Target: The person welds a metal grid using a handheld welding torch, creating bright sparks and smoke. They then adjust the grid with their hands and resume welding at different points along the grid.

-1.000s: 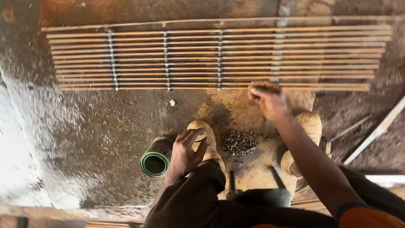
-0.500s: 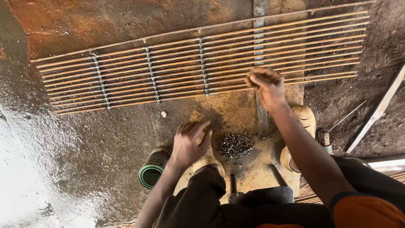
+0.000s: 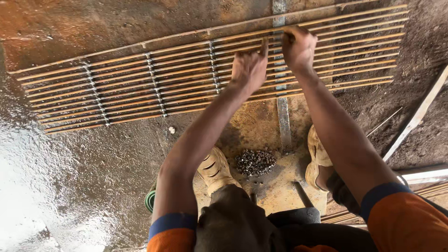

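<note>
A long mat of thin wooden slats (image 3: 154,79), tied by several cross rows of cord, lies on the ground in front of me. Both my arms reach out over it. My left hand (image 3: 249,69) presses on the slats near the middle with bent fingers and holds nothing. My right hand (image 3: 298,46) is just to its right, farther out, with its fingers closed around a slat where a grey metal strip (image 3: 283,116) runs under the mat. What lies under the right palm is hidden.
A pile of small dark pieces (image 3: 255,161) lies between my tan shoes (image 3: 214,169) on a yellowish plate. A green roll (image 3: 150,200) sits by my left knee. A hammer handle (image 3: 302,193) lies near. A pale bar (image 3: 420,114) slants at right. Wet ground (image 3: 42,186) lies left.
My left hand rose from near the left shoe and the green roll onto the slats. My right hand moved from the mat's near edge toward its far side. The view tilted.
</note>
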